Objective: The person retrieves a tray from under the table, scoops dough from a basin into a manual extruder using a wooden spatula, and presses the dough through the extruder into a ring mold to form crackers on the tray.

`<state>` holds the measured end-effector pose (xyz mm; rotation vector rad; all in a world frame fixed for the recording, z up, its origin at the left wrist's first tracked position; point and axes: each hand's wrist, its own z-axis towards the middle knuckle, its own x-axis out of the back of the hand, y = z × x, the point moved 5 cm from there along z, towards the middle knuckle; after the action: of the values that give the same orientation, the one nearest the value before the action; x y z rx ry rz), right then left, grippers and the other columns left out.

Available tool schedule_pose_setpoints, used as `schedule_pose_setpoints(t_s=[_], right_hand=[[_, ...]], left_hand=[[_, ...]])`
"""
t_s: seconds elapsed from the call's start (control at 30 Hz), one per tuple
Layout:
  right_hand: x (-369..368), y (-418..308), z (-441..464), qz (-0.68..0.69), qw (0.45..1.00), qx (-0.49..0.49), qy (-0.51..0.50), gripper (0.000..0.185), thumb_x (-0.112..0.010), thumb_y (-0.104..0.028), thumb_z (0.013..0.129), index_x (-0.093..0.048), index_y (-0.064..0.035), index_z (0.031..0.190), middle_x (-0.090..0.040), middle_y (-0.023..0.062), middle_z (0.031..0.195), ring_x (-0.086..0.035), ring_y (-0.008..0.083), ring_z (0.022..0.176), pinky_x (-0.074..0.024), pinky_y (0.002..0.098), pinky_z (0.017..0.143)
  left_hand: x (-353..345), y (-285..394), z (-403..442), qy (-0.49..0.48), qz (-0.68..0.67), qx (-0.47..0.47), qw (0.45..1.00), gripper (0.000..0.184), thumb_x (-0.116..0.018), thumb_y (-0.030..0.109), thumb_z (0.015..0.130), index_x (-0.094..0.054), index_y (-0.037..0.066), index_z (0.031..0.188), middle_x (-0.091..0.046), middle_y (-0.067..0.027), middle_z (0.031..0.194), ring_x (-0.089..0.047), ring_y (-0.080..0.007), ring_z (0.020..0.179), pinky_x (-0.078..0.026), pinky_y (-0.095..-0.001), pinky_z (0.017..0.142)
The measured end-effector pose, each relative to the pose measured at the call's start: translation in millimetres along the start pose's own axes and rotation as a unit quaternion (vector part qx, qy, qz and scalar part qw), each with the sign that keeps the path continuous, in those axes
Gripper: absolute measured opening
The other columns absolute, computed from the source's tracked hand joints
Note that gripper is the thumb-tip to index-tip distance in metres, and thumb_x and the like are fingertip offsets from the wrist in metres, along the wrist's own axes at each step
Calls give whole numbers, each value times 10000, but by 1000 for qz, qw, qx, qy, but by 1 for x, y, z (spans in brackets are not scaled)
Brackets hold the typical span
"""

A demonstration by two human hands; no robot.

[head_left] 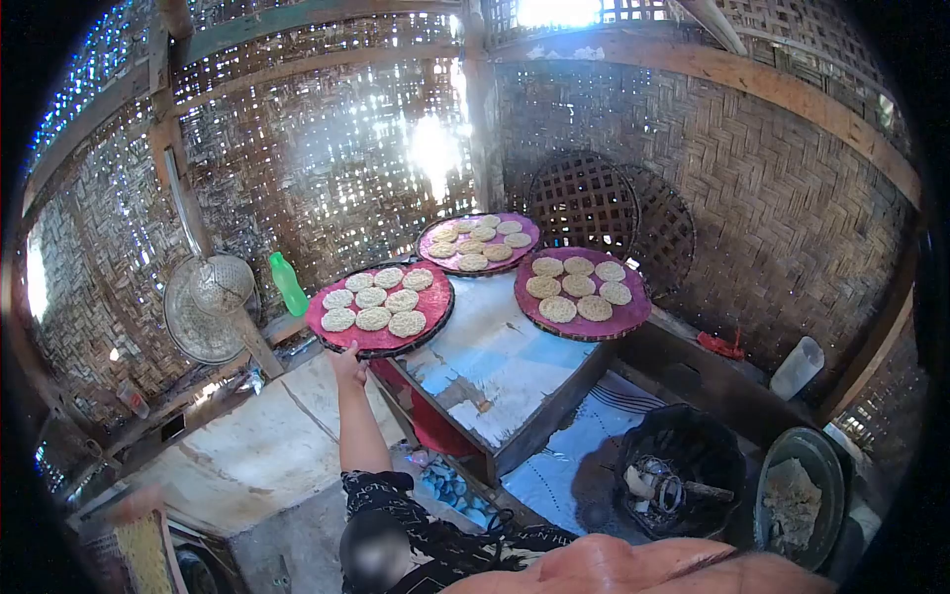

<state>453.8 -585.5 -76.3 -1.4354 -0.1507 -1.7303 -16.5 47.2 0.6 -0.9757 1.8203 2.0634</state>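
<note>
My left hand [349,364] grips the near rim of a round woven tray with a red lining [435,302], thumb on the edge and the other fingers mostly hidden below. Several flat, pale, round cakes [372,319] with a grainy surface lie in rows on it. Just behind stands a second tray with a pink lining [427,245], also carrying round cakes [472,261]. A third, magenta-lined tray [633,309] bears more of them [578,285] at the right. All three rest around the edges of a pale-topped table [534,342]. My right hand is out of view.
A green bottle [287,284] and a metal strainer [222,285] are by the woven wall at left. Round openwork baskets [584,203] lean at the back. A black basin [693,436] and a dark green bucket [843,495] stand low at right.
</note>
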Motion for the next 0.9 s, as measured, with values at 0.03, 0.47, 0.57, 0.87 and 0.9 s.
schedule_pose_setpoints(t_s=[0.03,0.47,0.57,0.87,0.9], right_hand=[[7,-9,3,26,1000,8,-1,420,-611,-327,770,-558,8,1017,-497,281,1059,-449,444,1006,-359,466,886],[-8,-14,12,-2,998,45,-37,428,-598,-320,780,-571,37,1014,-469,331,1111,-437,458,1039,-350,473,913],[-7,-14,12,-44,997,34,-45,418,-602,-307,773,-571,38,1007,-481,324,1082,-447,452,1021,-360,472,895],[5,-17,8,21,997,74,0,358,-621,-253,749,-579,19,978,-514,274,1006,-486,426,948,-395,464,820],[5,-15,8,4,997,73,3,350,-624,-244,747,-579,19,974,-518,271,998,-492,421,938,-400,460,812]], left_hand=[[-1,2,1,10,13,9,1000,632,-497,-67,804,-214,206,1298,-425,-110,1220,-551,-280,976,-545,-414,629],[28,-39,98,1,50,-76,996,525,-609,20,774,-331,146,1202,-526,-56,906,-533,-156,639,-420,-298,482],[9,-7,47,89,192,41,977,540,-637,32,750,-343,106,1197,-511,-38,838,-464,-123,572,-342,-283,430],[29,-44,83,160,121,-165,966,684,-645,19,708,-308,-35,1301,-507,-159,1176,-540,-256,995,-447,-353,855],[34,-48,91,172,140,-146,964,706,-645,18,707,-288,-42,1313,-499,-165,1187,-535,-262,1013,-441,-353,870]])
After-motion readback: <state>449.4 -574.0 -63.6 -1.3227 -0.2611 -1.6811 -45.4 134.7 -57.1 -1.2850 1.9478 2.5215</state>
